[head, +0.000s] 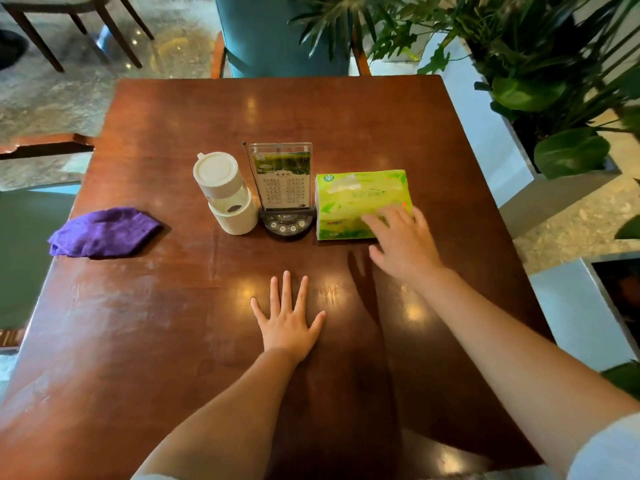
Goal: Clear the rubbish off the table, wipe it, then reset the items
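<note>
On the brown wooden table (166, 306), three items stand in a row at the middle: a white lidded jar (225, 192), a clear menu stand on a black call-button base (284, 188), and a green tissue pack (356, 199). My right hand (401, 244) hovers with spread fingers over the pack's near right corner, fingertips touching or just above it. My left hand (289, 320) lies flat on the table, fingers apart, holding nothing. A crumpled purple cloth (104, 233) rests near the table's left edge.
A teal chair (273, 32) stands at the far side of the table. White planters with leafy green plants (540, 81) line the right side. Another chair (69, 15) is at the far left, and a green seat (27, 244) sits by the left edge.
</note>
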`<state>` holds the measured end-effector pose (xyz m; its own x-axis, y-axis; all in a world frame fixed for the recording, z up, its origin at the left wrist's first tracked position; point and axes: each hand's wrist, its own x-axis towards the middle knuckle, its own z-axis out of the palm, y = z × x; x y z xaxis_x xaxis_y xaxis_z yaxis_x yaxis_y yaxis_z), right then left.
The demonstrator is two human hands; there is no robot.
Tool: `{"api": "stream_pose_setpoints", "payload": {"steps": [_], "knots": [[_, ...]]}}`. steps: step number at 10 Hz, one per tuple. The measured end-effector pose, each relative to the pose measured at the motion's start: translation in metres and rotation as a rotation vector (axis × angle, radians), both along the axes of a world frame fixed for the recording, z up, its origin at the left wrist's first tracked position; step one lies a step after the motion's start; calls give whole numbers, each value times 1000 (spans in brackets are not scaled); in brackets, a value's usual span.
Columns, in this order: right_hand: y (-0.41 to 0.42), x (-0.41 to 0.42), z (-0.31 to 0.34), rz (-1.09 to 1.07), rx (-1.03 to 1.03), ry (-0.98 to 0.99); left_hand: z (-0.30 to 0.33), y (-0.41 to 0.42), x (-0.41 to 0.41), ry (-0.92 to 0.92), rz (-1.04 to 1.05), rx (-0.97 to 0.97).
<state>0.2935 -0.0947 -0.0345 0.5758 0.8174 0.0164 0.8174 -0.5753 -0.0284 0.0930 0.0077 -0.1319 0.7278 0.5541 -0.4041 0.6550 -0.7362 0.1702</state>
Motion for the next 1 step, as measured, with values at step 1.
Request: {"api": "stream_pose_setpoints", "payload": {"steps": [1], "knots": [[-2, -39, 2, -71, -133, 194, 29, 13, 8, 155, -76, -180]]}}
